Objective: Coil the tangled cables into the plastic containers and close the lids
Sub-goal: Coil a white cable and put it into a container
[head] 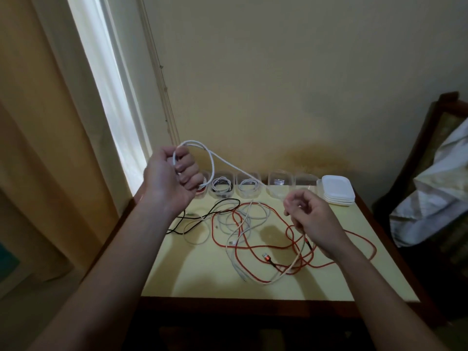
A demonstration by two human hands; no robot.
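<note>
While the left hand (pixel 172 173) grips a looped white cable (pixel 212 160), the right hand (pixel 311 219) pinches its slack. Thin red cable (pixel 214 226) sprawls across the table (pixel 202 279).

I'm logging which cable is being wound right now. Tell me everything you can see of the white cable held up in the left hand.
The white cable is thin, looks braided, and is partly wound. The left hand grips it in a fist, raised above the table, and a round loop stands out from the fingers. One strand slopes down past the clear containers toward the right hand; whether that hand pinches it is unclear.
</note>
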